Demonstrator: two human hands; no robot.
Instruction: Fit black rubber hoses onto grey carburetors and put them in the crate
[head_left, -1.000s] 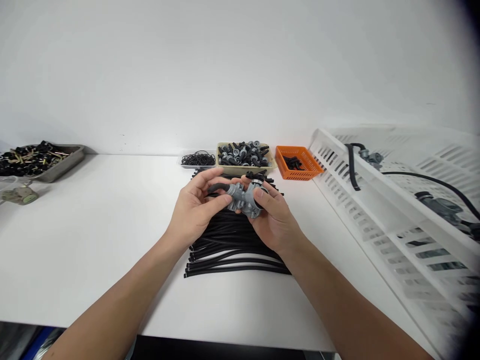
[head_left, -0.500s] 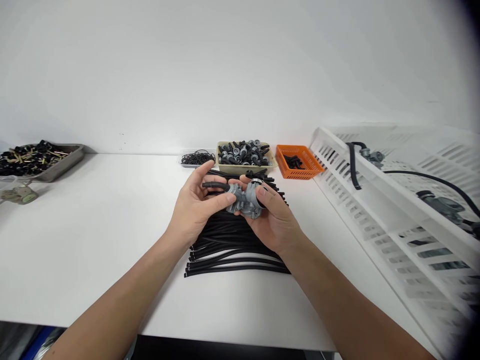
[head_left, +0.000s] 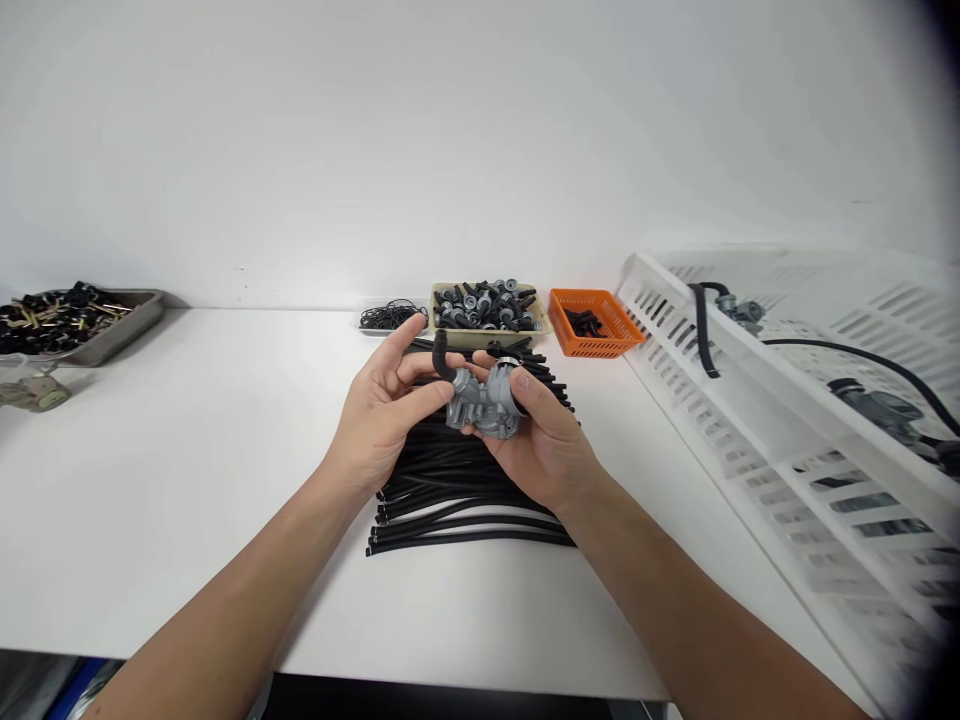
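A grey metal carburetor (head_left: 480, 400) is held between both hands above the middle of the table. My right hand (head_left: 551, 430) grips its right side, the thumb on top by a round black-rimmed opening. My left hand (head_left: 382, 405) pinches its left end between thumb and fingers, index finger raised. From that end a short black rubber boot (head_left: 441, 352) sticks up, bent. Under the hands lies a bundle of black rubber hoses (head_left: 465, 470), their ends spread to the left and upper right. The fingers behind the carburetor are partly hidden.
Behind the hoses stand a clear tray of thin black rings (head_left: 394, 315), a cream tray (head_left: 487, 337) of black and silver parts, and an orange basket (head_left: 598, 347). A white slotted crate (head_left: 742, 430) with carburetors fills the right. A metal tray (head_left: 124, 338) of fittings sits far left.
The black boot on the carburetor has gone from lying level leftward to pointing up. My left thumb and fingers have shifted slightly, and the carburetor is turned a little.
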